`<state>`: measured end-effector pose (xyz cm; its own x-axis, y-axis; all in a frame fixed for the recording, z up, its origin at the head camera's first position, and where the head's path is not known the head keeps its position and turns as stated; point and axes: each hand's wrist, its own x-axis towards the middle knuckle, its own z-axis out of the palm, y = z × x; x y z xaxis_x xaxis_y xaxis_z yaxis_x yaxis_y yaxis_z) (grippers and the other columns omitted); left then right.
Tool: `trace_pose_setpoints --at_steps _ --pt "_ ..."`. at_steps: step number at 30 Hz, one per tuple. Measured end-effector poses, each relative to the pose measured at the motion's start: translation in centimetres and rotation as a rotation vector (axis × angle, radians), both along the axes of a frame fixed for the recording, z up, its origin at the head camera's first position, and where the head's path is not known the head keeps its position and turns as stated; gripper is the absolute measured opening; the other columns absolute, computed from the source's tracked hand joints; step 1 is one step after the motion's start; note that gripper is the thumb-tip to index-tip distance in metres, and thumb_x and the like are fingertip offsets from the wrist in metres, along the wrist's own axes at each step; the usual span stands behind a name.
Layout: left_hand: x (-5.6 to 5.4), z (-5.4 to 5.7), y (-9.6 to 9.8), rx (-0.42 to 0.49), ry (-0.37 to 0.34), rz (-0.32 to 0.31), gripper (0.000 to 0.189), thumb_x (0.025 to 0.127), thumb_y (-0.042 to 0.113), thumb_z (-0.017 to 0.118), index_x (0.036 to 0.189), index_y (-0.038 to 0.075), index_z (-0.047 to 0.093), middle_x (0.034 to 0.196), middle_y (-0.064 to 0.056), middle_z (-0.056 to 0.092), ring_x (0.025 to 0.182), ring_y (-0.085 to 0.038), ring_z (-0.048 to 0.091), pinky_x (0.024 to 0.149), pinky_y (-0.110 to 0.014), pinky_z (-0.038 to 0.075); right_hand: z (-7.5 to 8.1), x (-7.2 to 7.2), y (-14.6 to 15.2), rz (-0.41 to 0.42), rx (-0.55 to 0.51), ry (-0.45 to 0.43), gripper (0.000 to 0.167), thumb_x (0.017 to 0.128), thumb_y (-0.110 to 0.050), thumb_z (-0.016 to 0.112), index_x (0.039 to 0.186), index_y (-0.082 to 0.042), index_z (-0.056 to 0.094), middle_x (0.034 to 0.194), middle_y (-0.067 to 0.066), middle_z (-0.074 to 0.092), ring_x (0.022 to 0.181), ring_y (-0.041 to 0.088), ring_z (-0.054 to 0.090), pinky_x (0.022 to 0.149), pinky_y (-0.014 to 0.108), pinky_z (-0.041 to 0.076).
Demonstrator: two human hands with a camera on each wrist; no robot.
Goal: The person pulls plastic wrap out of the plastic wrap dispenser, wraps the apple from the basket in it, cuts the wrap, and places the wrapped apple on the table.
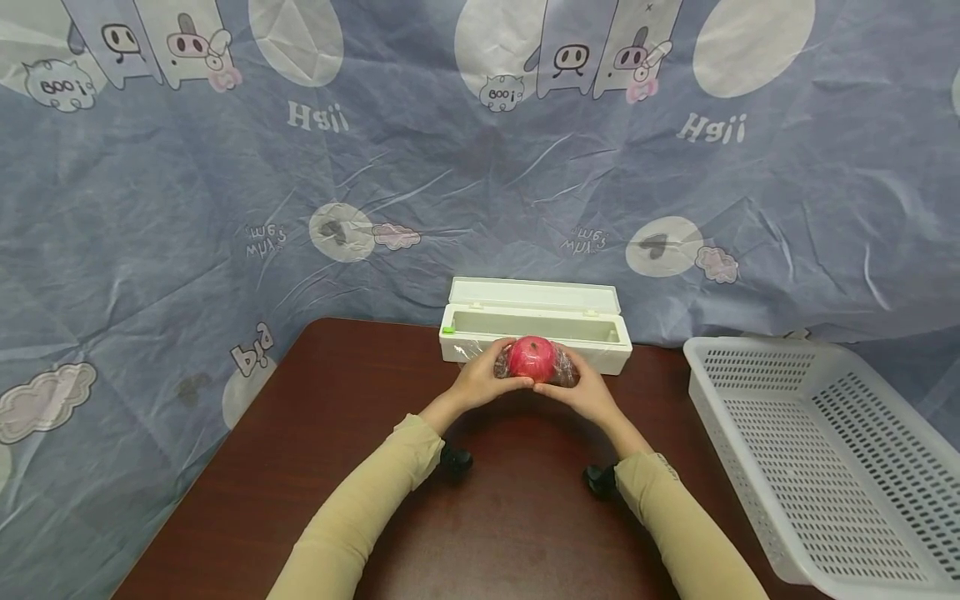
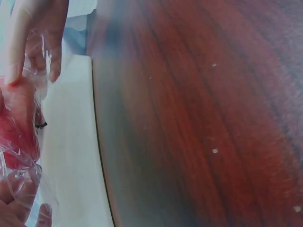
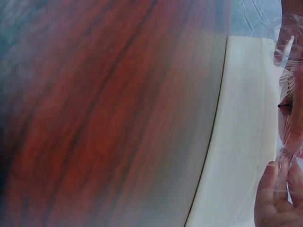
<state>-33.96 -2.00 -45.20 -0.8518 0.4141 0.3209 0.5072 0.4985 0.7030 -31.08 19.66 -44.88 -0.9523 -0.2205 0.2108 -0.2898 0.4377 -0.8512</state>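
Note:
Both hands hold a red apple (image 1: 532,358) wrapped in clear plastic film (image 1: 566,369). My left hand (image 1: 483,379) grips its left side and the film there. On the right side, my right hand (image 1: 588,392) does the same. The thumbs come close together at the near side of the apple. Loose film stretches over the fingers in both wrist views, and the dark stem shows in the right wrist view. Right behind the hands stands a long white box (image 1: 611,357) with its lid (image 1: 532,296) raised.
A white perforated plastic basket (image 1: 723,442) stands at the right of the dark brown table (image 1: 300,450). A small green piece (image 1: 447,330) sits at the box's left end. Behind the table hangs a printed blue-grey cloth (image 1: 450,200).

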Motion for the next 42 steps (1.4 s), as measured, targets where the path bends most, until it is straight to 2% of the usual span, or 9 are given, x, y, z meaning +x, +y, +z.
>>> trace_pose_setpoints --at_steps 2,8,12,18,24,28,31,35,42 --pt "-0.2 0.2 0.0 0.012 -0.038 -0.004 0.073 0.077 0.044 0.075 0.135 0.016 0.043 0.123 -0.005 0.058 0.109 -0.019 0.056 0.09 -0.038 0.047 -0.8 -0.7 0.3 -0.004 0.001 -0.011 0.084 0.074 -0.027 0.081 0.143 -0.012 0.036 0.139 0.017 0.043 0.124 0.035 0.043 0.098 0.052 0.038" --pt "-0.8 0.8 -0.1 0.025 -0.129 -0.017 0.07 0.079 0.045 0.073 0.135 0.016 0.042 0.119 -0.006 0.058 0.105 -0.018 0.057 0.087 -0.037 0.048 -1.0 -1.4 0.6 0.017 0.043 0.026 0.089 0.07 -0.032 0.083 0.144 -0.014 0.036 0.138 0.015 0.044 0.124 0.033 0.044 0.099 0.05 0.039" --pt "-1.1 1.0 -0.1 0.009 -0.143 -0.015 0.07 0.078 0.047 0.072 0.134 0.015 0.044 0.114 -0.004 0.06 0.102 -0.016 0.058 0.086 -0.034 0.048 -1.1 -1.6 0.6 0.008 0.071 0.047 0.089 0.069 -0.03 0.084 0.143 -0.014 0.036 0.137 0.015 0.045 0.123 0.034 0.045 0.098 0.051 0.039" --pt "-1.4 1.2 0.0 0.0 -0.174 0.0 0.071 0.08 0.049 0.07 0.134 0.011 0.044 0.109 -0.005 0.062 0.096 -0.015 0.058 0.082 -0.032 0.049 -1.0 -1.6 0.6 -0.065 0.185 0.13 0.091 0.069 -0.031 0.085 0.143 -0.014 0.035 0.137 0.016 0.046 0.123 0.033 0.045 0.097 0.052 0.039" --pt "-1.6 1.1 0.0 -0.02 -0.157 0.002 0.071 0.081 0.049 0.068 0.137 0.012 0.044 0.112 -0.006 0.062 0.096 -0.016 0.059 0.081 -0.032 0.05 -0.8 -1.7 0.6 -0.106 0.237 0.26 0.092 0.067 -0.026 0.086 0.143 -0.013 0.036 0.133 0.015 0.047 0.117 0.033 0.048 0.093 0.054 0.041" --pt "-1.6 1.2 0.1 -0.023 -0.155 0.005 0.069 0.081 0.05 0.067 0.136 0.014 0.045 0.112 -0.004 0.062 0.091 -0.014 0.059 0.079 -0.031 0.05 -0.7 -2.1 0.5 -0.075 0.302 0.405 0.091 0.064 -0.022 0.088 0.14 -0.011 0.04 0.136 0.014 0.043 0.12 0.033 0.045 0.094 0.054 0.04" --pt "-1.6 1.3 0.1 -0.003 -0.175 -0.008 0.069 0.082 0.049 0.067 0.136 0.013 0.045 0.105 -0.004 0.063 0.082 -0.014 0.061 0.072 -0.029 0.051 -0.6 -2.4 0.1 -0.042 0.361 0.487 0.091 0.062 -0.019 0.089 0.139 -0.01 0.041 0.139 0.015 0.04 0.123 0.035 0.042 0.096 0.055 0.039" --pt "-1.5 1.5 0.1 0.023 -0.193 -0.018 0.069 0.082 0.048 0.068 0.136 0.012 0.044 0.102 -0.005 0.062 0.077 -0.015 0.061 0.067 -0.028 0.052 -0.6 -2.9 -0.3 -0.012 0.42 0.538 0.093 0.061 -0.016 0.089 0.14 -0.011 0.04 0.138 0.014 0.041 0.121 0.035 0.045 0.097 0.054 0.039" --pt "-1.4 1.4 0.3 -0.016 -0.141 0.007 0.067 0.082 0.05 0.067 0.135 0.015 0.046 0.117 -0.004 0.06 0.093 -0.014 0.057 0.078 -0.027 0.049 -1.1 -3.6 -0.5 -0.006 0.409 0.544 0.089 0.062 -0.009 0.088 0.138 -0.012 0.041 0.133 0.011 0.046 0.116 0.031 0.05 0.094 0.05 0.043"
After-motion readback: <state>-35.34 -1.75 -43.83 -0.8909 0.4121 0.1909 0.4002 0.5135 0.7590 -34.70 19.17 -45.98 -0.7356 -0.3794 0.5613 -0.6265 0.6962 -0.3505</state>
